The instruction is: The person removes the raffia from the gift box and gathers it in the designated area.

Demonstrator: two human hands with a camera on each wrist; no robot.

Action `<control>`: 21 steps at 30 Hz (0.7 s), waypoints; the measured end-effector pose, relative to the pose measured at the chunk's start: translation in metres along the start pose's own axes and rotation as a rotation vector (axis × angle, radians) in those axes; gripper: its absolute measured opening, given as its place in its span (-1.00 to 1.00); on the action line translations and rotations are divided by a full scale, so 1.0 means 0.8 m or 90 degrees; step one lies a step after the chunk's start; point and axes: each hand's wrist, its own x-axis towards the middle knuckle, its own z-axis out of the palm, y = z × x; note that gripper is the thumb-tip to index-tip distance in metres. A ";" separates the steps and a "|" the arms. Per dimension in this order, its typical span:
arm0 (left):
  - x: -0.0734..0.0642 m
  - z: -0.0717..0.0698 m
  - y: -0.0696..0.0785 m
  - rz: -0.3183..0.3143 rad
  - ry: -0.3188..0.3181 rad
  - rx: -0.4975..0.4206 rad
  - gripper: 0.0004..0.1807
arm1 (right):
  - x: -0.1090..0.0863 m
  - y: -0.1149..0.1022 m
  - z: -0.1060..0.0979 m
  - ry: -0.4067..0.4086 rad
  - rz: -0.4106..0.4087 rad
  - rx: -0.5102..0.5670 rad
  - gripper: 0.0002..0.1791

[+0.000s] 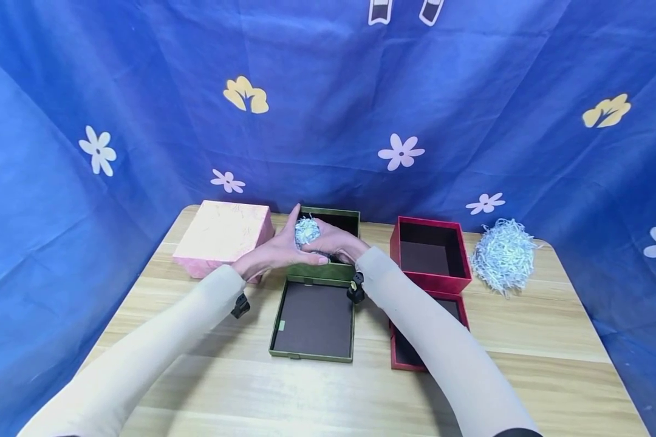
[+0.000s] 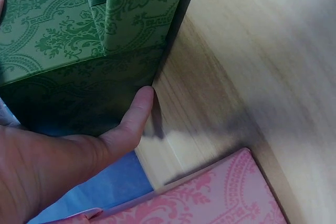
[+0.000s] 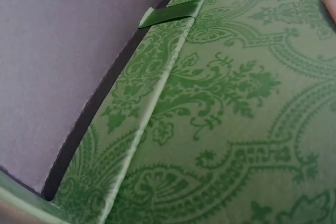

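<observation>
A green patterned box (image 1: 333, 271) stands open at the back middle of the table. My left hand (image 1: 276, 249) is at its front left corner, thumb stretched along the front rim and fingers spread; in the left wrist view one finger (image 2: 137, 111) touches the box's outer side. My right hand (image 1: 336, 241) reaches over the box from the right and grips a clump of pale blue shredded paper (image 1: 307, 230), its fingertips partly hidden. In front lies the box's green lid (image 1: 314, 318), inner face up; the right wrist view shows a green ribbon (image 3: 170, 14) by its hinge side.
A pink box (image 1: 224, 233) stands at the left, close to my left hand. To the right is an open red box (image 1: 432, 249) with its red lid (image 1: 401, 352) in front, partly under my right forearm. A heap of blue shredded paper (image 1: 505, 255) lies at the far right.
</observation>
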 end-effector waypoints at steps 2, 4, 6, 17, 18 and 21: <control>0.000 0.001 -0.001 0.001 -0.001 -0.013 0.70 | -0.001 0.000 0.000 0.005 0.000 0.003 -0.12; -0.001 0.002 -0.001 0.003 -0.002 -0.020 0.69 | -0.001 0.001 -0.001 0.008 0.001 0.012 -0.17; -0.001 0.003 -0.001 0.006 -0.002 -0.028 0.69 | -0.002 0.001 -0.002 0.010 0.000 0.028 -0.18; -0.002 0.001 0.000 0.001 0.001 -0.024 0.69 | -0.011 -0.015 -0.013 0.043 -0.027 0.068 -0.07; -0.002 0.001 0.001 -0.001 0.001 -0.022 0.68 | -0.012 -0.016 -0.014 0.047 -0.028 0.058 -0.07; -0.001 0.001 0.002 0.000 0.001 -0.007 0.69 | -0.016 -0.021 -0.018 0.062 -0.030 0.036 -0.09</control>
